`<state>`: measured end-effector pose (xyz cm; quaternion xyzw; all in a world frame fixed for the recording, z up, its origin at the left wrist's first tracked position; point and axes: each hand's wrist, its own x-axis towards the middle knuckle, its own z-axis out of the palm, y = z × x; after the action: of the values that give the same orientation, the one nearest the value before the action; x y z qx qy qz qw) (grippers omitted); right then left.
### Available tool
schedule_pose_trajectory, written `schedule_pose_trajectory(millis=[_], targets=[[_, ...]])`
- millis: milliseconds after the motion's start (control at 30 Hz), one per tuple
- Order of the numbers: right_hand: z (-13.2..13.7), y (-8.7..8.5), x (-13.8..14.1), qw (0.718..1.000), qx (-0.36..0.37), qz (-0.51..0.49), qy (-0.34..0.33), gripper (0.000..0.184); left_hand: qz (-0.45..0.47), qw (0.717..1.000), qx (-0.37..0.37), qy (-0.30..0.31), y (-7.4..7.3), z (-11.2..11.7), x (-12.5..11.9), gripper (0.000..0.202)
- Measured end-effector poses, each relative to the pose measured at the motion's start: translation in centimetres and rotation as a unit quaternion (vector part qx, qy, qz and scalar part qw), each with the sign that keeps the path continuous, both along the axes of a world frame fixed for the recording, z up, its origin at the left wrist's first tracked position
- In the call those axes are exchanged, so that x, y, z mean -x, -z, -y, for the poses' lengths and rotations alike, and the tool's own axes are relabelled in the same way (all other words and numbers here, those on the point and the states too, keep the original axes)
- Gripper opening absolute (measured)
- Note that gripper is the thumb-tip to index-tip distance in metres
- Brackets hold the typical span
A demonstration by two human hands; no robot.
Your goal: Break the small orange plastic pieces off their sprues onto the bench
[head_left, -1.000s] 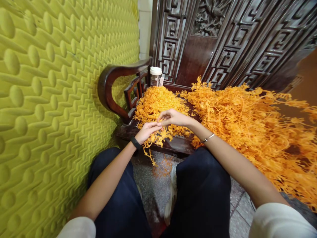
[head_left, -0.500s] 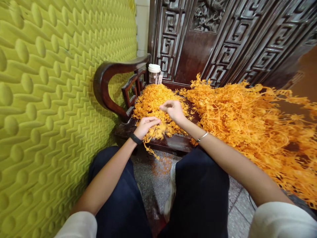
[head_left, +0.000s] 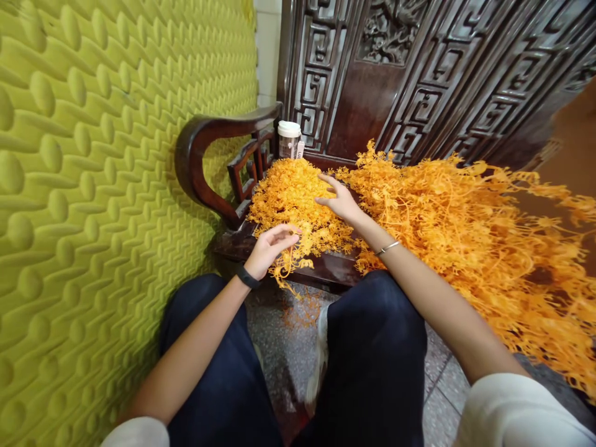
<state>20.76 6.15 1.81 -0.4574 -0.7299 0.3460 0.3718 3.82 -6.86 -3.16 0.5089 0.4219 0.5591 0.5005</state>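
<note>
My left hand [head_left: 270, 249], with a black band at the wrist, is over the front edge of a pile of small orange plastic flower pieces [head_left: 291, 186]. Its thumb and fingertips pinch an orange plastic strand [head_left: 292, 256], which dangles below them; the grip itself is partly hidden. My right hand [head_left: 341, 200] hovers above the right side of that pile, fingers spread and holding nothing. A thin silver bangle circles the right wrist. The pile rests on a dark wooden seat [head_left: 321, 268].
A large heap of long orange plastic flower stems [head_left: 447, 217] spreads over the right side. A white-lidded clear jar [head_left: 289, 139] stands behind the pile. Left are a curved wooden armrest [head_left: 190, 149] and yellow padded wall [head_left: 102, 174]. Orange scraps [head_left: 305, 309] litter the floor.
My right hand has opened from a pinch and shifted slightly right. The left hand has moved a little left and down, and the blurred orange cluster beneath it now shows as a hanging strand.
</note>
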Motion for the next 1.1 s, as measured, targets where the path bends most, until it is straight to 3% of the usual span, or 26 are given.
schedule_pose_trajectory(millis=[67,167,333,533,733,900,1100], targets=[[0.5,-0.4,0.1,0.995,0.049,0.012,-0.084,0.037,0.004,1.000,-0.009,-0.014,0.1,-0.2,0.0,0.025],[1.3,-1.0,-0.1,0.969,0.148,0.057,-0.188,0.041,0.005,0.999,-0.024,-0.033,0.2,-0.6,0.3,0.025],[2.2,-1.4,-0.4,0.926,0.204,0.076,-0.310,0.029,0.032,0.997,-0.030,-0.063,0.4,-0.9,0.7,0.027],[2.2,-1.1,0.3,0.949,0.183,0.008,-0.257,0.022,0.086,0.994,-0.015,-0.061,0.7,-0.9,0.6,0.038],[2.8,-1.5,1.0,0.954,0.133,-0.024,-0.267,0.021,0.128,0.989,0.066,-0.023,0.1,-0.6,0.4,0.074],[2.9,-1.4,1.3,0.956,0.127,-0.034,-0.262,0.018,0.086,0.985,0.121,0.085,0.2,-0.5,0.2,0.035],[2.3,-0.7,2.1,0.982,0.084,-0.067,-0.157,0.016,0.087,0.989,0.107,0.045,0.2,-0.8,0.0,0.028]])
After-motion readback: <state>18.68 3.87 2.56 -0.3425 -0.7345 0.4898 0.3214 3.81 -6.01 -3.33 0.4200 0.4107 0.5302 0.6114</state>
